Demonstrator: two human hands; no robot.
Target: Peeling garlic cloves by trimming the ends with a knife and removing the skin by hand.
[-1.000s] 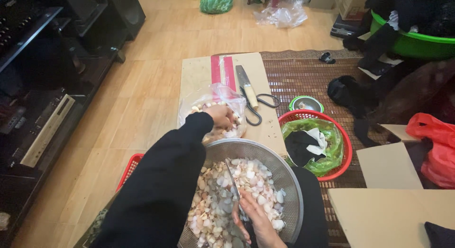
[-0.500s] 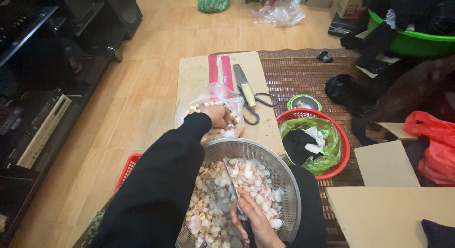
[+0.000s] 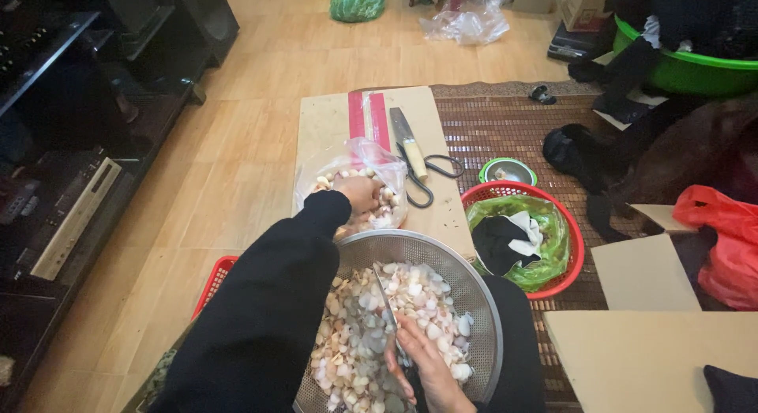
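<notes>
1. Step in hand, as I judge it: peeling garlic. The left hand (image 3: 359,193) reaches into a clear bag (image 3: 355,184) of cloves (image 3: 328,180); its fingers curl among them, but whether they pinch one I cannot tell.
2. The right hand (image 3: 422,366) rests over the bowl (image 3: 474,287), its grip pressed around a small knife (image 3: 385,302) whose blade points away from the body, above the heap.
3. The bag lies on a pale board (image 3: 332,121) on the floor, touching the bowl's far rim.
4. The next move probably calls for one clove pinched free without dragging the thin film, then brought to the blade over the bowl.
5. Materials: the bowl is perforated steel, round and dull-shining, filled with pale, papery skins and cloves (image 3: 418,290) in white, pink and grey.
6. The bag is thin, crumpled, glossy plastic; the cloves in it look smooth and cream-coloured.
7. The board is flat, matt wood or card with two red strips (image 3: 367,113).
8. Scissors (image 3: 430,172) with dark loop handles and a cleaver (image 3: 407,140) with a light handle lie just beside the bag.
9. A red mesh basket (image 3: 572,239) lined with green plastic sits to the right, on a woven mat (image 3: 489,129).
</notes>
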